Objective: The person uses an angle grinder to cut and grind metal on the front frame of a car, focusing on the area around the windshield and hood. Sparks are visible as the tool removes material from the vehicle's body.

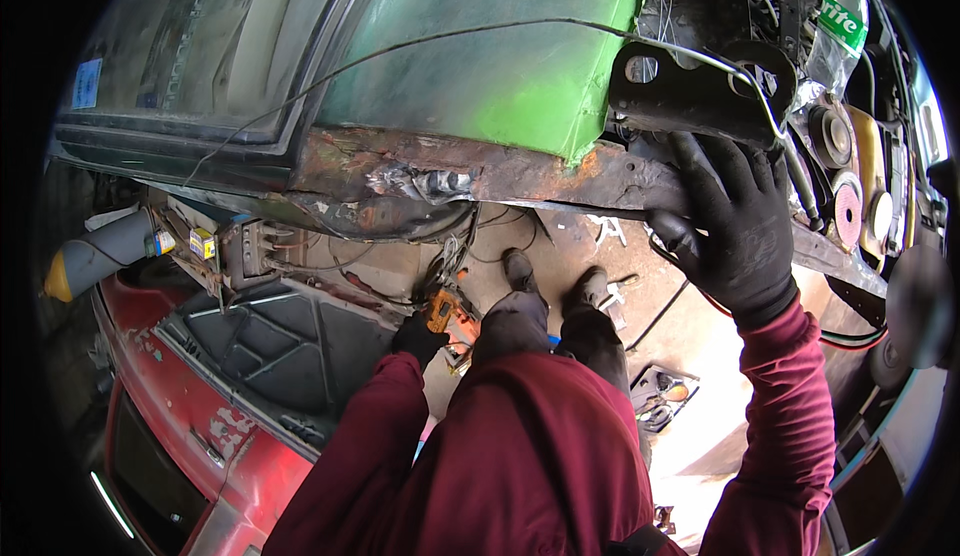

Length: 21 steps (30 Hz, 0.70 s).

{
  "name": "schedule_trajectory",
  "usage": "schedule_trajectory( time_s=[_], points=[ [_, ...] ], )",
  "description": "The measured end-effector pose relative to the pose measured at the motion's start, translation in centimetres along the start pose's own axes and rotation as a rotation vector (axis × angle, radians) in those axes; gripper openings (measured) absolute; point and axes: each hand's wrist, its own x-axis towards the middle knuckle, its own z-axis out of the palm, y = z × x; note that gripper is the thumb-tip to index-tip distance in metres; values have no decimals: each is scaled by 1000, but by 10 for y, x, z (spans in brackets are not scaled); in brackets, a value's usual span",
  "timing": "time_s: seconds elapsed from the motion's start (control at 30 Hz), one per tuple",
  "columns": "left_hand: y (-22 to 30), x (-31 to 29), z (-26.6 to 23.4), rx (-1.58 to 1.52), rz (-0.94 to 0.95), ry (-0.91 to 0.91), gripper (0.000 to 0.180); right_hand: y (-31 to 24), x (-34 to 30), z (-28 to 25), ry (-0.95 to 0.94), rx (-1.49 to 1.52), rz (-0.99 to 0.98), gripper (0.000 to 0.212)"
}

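My right hand (735,226), in a black glove, lies with its fingers spread over the rusty metal rail (640,181) of a car body. Its fingertips reach the lower edge of a black metal bracket (690,96) with holes in it. Low at my left side, my left hand (418,340), also gloved in black, is closed at the end of an orange power tool (455,324). The tool's exact kind cannot be made out. Left of the bracket is a bright green painted panel (570,106), with bare, rusted and scraped metal (420,178) below it.
A thin cable (470,28) arcs across the green panel. A clear plastic bottle (838,31) and round abrasive discs (847,208) sit at the far right. To the left stands a red car (180,376) with a dark hood underside (260,356). A tray of tools (662,396) lies on the floor.
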Motion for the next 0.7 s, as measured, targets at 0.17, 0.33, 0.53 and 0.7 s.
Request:
schedule_trajectory(
  time_s=[0.17,0.33,0.53,0.7],
  points=[
    [8,-5,3,62,20,-4,94,0,-1,0,4,9,-1,84],
    [14,-4,3,41,51,-17,92,1,0,1,27,-4,-18,84],
    [25,-4,2,-2,111,-1,81,3,1,4,68,-53,-49,80],
    [31,-7,7,1,84,-21,81,4,1,4,67,-71,-65,74]
  ],
)
